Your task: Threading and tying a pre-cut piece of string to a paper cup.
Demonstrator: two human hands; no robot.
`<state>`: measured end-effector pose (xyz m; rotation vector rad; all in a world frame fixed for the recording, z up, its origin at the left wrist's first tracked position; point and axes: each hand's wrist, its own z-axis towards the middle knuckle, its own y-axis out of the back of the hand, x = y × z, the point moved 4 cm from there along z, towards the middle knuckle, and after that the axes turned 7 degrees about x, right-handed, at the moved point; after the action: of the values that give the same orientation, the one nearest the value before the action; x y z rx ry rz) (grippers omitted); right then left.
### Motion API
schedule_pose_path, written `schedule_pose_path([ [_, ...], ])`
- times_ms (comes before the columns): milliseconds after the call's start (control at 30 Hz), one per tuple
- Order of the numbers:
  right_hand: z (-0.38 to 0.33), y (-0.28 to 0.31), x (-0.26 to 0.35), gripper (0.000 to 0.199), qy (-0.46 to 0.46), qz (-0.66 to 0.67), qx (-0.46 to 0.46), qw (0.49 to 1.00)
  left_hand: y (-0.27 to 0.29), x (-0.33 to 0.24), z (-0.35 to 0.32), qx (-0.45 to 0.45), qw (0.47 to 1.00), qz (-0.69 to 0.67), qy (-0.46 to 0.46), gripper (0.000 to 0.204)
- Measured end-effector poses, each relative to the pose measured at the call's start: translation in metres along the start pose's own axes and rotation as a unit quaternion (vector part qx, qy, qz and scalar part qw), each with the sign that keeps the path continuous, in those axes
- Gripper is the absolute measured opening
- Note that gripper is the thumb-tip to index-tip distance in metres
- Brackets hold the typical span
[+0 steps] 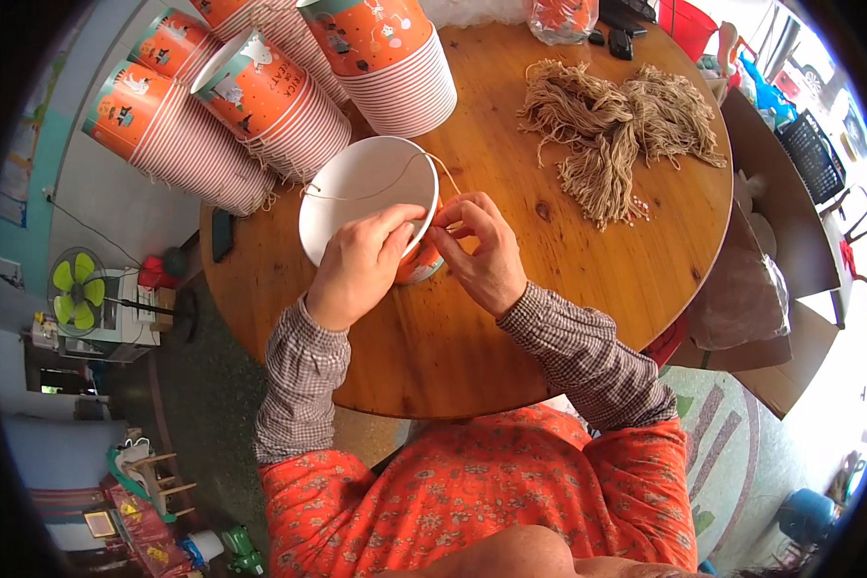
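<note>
A paper bucket (349, 178), white inside and orange outside, tilts on the round wooden table in front of me, its mouth turned toward me. A thin tan cord (441, 164) runs from its left rim across the opening and loops over the right side. My left hand (361, 258) grips the near right rim, fingertips over the edge. Close against the outside of that rim, my right hand (484, 252) is closed in a pinch at the cord; its fingers hide the exact spot.
Several stacks of orange printed buckets (395, 82) stand at the far left. A bundle of tan cords (612, 125) lies at the right, small white bits beside it. A dark phone (223, 234) rests by the left edge. Right of the table is an open cardboard box (775, 231).
</note>
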<state>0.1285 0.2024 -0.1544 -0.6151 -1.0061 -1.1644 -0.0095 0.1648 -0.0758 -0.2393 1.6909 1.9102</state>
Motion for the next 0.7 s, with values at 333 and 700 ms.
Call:
schedule_pose_path([
  [333, -0.001, -0.002, 0.004, 0.013, 0.004, -0.020, 0.026, 0.999, -0.007, 0.019, 0.014, 0.073, 0.992, -0.099, -0.001, 0.011],
  [700, 0.003, -0.021, -0.011, 0.045, -0.006, 0.081, 0.165, 0.983, -0.016, 0.015, 0.005, -0.217, 0.947, 0.148, -0.184, 0.013],
])
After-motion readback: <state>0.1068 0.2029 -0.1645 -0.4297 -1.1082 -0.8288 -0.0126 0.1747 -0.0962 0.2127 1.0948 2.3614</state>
